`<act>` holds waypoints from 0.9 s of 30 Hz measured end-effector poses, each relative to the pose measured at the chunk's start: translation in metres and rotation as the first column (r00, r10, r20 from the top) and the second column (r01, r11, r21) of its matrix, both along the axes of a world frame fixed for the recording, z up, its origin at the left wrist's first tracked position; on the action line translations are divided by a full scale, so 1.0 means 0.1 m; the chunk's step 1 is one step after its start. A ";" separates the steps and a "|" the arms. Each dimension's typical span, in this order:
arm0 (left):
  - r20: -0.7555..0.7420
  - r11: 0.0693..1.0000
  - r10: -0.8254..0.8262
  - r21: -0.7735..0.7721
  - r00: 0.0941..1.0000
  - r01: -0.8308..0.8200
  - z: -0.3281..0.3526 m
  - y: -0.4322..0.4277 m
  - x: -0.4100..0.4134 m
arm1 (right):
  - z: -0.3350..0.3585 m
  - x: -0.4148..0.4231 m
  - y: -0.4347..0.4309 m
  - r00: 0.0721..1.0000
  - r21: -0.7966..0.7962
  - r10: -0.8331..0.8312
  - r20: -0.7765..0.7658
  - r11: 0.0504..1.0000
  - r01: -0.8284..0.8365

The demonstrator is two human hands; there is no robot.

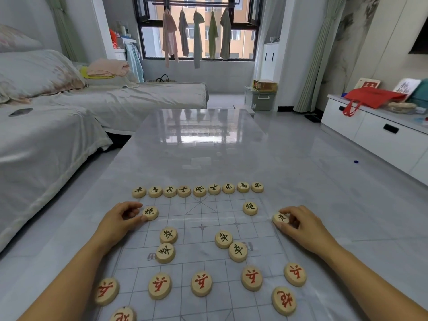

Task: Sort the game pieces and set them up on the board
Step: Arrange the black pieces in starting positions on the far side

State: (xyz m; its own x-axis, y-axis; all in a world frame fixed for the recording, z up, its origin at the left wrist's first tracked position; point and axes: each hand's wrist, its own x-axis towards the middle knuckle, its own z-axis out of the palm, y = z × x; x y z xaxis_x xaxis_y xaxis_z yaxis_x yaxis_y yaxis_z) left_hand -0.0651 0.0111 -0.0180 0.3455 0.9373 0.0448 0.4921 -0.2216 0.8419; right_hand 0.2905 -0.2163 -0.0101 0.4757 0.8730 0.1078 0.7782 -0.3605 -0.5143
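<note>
The far row of black pieces stands almost edge to edge, a closed line along the far side of the board. Beyond it the table lies open. Between the left black cannon piece and the right black cannon piece runs a wide lane of bare grid. Nearer, the left pair of black soldier pieces and the right pair of black soldier pieces leave a passage between them. The red soldier row has open gaps between its pieces. The left hand, pinching the left black cannon piece, blocks the board's left edge. The right hand, gripping a black soldier piece, blocks its right edge.
</note>
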 end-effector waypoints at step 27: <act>-0.285 0.940 0.055 0.339 0.957 0.046 0.43 -0.38 0.35 | -0.11 -0.09 0.12 1.000 0.056 -0.012 0.014 0.998 0.011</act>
State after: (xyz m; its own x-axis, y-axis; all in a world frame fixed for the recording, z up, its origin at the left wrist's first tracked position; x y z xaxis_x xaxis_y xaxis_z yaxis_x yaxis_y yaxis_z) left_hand -0.0301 -0.0270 0.0249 0.3870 0.8849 0.2593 0.7019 -0.4651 0.5395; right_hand 0.2818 -0.2045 -0.0211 0.4840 0.8597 0.1636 0.7814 -0.3404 -0.5230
